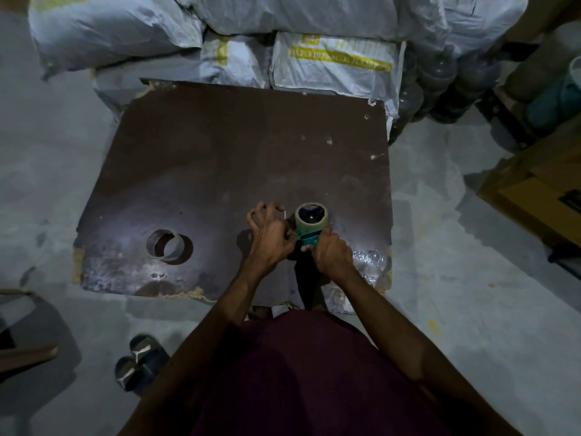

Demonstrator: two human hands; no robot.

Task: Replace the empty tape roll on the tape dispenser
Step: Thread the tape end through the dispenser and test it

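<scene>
A teal tape dispenser (309, 240) stands near the front edge of a dark brown board (220, 158), with a roll of tape (311, 217) mounted on it. My right hand (330, 251) grips the dispenser's handle from the near side. My left hand (270, 236) is at the dispenser's left side, thumb and forefinger pinched at the tape by the roller, the other fingers spread. An empty cardboard tape core (166, 247) lies on the board to the left, apart from both hands.
Crumpled clear plastic (367, 262) lies on the board's front right corner. White sacks (330, 58) are stacked behind the board, a yellow carton (534, 196) stands at the right. A pair of sandals (138, 360) sits on the grey floor at the lower left.
</scene>
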